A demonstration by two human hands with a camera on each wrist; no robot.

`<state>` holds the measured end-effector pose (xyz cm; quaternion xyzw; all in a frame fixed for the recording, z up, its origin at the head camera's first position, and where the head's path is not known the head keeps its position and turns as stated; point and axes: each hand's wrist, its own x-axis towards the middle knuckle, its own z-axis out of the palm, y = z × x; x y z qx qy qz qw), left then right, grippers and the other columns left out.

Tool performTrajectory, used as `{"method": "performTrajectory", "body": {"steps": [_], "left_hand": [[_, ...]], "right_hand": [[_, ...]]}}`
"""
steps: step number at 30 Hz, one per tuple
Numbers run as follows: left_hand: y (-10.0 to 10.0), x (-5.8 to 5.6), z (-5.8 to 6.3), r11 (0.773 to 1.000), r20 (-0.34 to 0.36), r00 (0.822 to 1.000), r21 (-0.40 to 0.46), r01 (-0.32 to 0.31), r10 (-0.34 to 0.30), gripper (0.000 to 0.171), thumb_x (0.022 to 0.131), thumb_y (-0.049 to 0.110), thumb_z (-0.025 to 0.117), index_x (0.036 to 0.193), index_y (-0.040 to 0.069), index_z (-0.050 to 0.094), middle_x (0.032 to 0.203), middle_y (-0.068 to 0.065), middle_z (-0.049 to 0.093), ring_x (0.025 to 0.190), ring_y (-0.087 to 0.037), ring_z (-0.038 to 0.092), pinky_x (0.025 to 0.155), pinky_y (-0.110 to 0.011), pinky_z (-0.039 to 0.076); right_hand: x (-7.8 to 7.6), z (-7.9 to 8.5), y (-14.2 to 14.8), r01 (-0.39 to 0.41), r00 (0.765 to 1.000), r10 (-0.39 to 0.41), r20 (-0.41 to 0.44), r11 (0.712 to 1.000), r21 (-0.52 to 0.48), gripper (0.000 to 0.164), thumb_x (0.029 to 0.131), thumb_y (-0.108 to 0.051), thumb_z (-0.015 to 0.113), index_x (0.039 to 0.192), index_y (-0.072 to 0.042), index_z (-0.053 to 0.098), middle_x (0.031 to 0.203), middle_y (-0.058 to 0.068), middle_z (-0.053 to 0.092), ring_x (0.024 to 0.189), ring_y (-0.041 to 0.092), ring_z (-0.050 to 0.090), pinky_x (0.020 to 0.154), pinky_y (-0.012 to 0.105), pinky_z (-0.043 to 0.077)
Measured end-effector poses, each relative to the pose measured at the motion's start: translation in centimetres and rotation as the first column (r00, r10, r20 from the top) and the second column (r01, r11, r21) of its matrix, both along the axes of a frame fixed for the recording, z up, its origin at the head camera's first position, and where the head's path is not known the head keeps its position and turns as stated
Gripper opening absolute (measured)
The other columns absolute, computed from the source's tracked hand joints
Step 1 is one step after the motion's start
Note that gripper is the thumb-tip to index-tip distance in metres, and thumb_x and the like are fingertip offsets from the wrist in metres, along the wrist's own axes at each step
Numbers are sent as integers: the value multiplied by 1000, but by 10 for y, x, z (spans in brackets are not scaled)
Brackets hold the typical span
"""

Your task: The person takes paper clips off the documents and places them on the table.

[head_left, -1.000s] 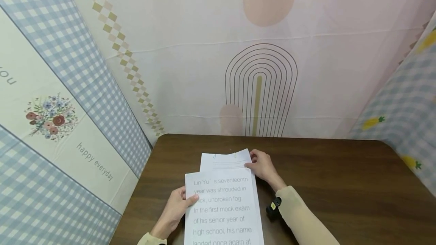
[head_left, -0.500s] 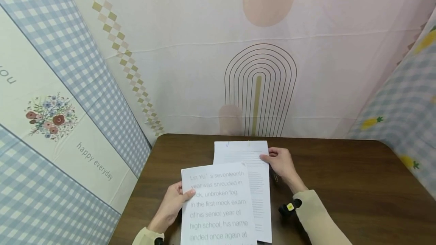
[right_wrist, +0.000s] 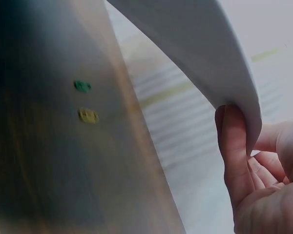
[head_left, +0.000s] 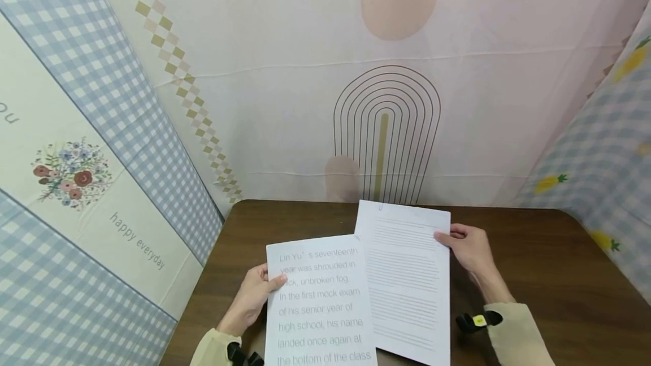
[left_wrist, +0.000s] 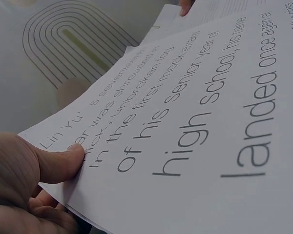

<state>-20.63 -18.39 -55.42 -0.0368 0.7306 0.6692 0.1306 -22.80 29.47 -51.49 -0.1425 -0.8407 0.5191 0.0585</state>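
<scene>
My left hand (head_left: 251, 296) pinches the left edge of white paper (head_left: 320, 301) printed in large text, its thumb on the front. More paper edge shows beneath it in the left wrist view, where the thumb (left_wrist: 63, 163) lies over the first words. My right hand (head_left: 470, 250) pinches the upper right edge of another white paper (head_left: 407, 264) covered in small lines of text. That paper bends at the grip in the right wrist view. A paper clip (head_left: 380, 206) sits on its top edge. The large-print paper overlaps its lower left side.
Both papers are held over a dark brown wooden table (head_left: 529, 264). A small green piece (right_wrist: 82, 86) and a small yellow piece (right_wrist: 88, 115) lie on it, blurred. A patterned cloth (head_left: 285, 129) hangs behind, with checked cloth (head_left: 605, 157) at the right.
My right hand has drawn the small-print paper out from behind the large-print paper, up and to the right, baring most of it. My left hand has shifted slightly left with its paper.
</scene>
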Motion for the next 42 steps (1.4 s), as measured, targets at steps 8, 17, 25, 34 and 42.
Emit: {"method": "performTrajectory", "body": {"steps": [8,17,25,34,42], "left_hand": [[-6,-21,-2,1000,20,1000,-9,1,-1,34,108,3,62,140,-9,61,110,-12,83,91,-17,81,78,-26,65],[-4,-51,-4,1000,23,1000,-2,19,-19,32,108,2,60,139,-8,63,112,-12,82,91,-15,79,78,-27,64],[2,-66,-7,1000,31,999,-5,22,-22,34,108,2,60,141,-7,63,119,-17,80,93,-17,79,79,-28,65],[16,-76,-6,997,21,998,-50,61,-60,32,108,3,61,138,-8,64,119,-22,79,91,-19,79,77,-30,65],[27,-83,-4,990,31,998,-129,55,-52,29,108,5,63,134,-6,67,115,-20,79,88,-17,75,77,-29,62]], "right_hand": [[22,1,47,87,994,-91,56,994,64,59,101,-30,78,139,12,63,101,7,81,75,1,66,65,22,56],[44,5,86,132,980,-145,134,987,96,69,102,-38,77,145,13,58,89,-10,76,73,0,64,63,25,57],[55,8,92,136,975,-147,166,988,78,74,101,-41,78,146,14,56,88,-15,73,76,-2,62,66,23,55],[63,12,65,92,988,-89,126,996,-19,67,102,-27,78,146,17,53,86,-12,79,73,1,71,65,24,59],[68,10,52,66,987,-62,148,998,-21,66,103,-28,77,147,15,54,94,-6,81,76,3,72,67,25,59]]}}
